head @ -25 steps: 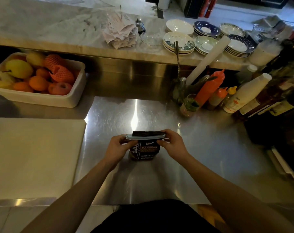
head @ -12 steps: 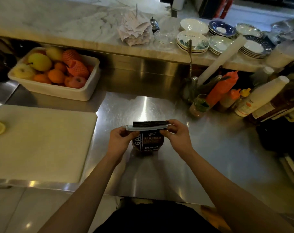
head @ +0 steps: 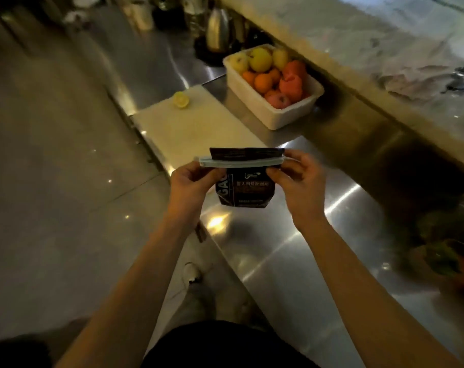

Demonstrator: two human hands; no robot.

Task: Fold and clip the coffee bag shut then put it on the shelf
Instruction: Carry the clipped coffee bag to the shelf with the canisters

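A dark coffee bag (head: 245,189) with white lettering hangs in the air above the steel counter's (head: 300,235) front edge. A long pale blue clip (head: 240,163) runs across its folded top, with a strip of bag sticking up above it. My left hand (head: 189,181) pinches the clip's left end and the bag's left side. My right hand (head: 298,181) pinches the right end. No shelf is in sight.
A white cutting board (head: 193,128) with a lemon half (head: 181,100) lies beyond the bag. A white tub of fruit (head: 273,83) stands behind it, a metal kettle (head: 218,30) farther back. The marble bar top (head: 358,49) runs along the right. Tiled floor (head: 53,155) fills the left.
The bag has been lifted off the counter, still held at both ends. My view has swung far to the left, so the counter now runs diagonally and the floor shows.
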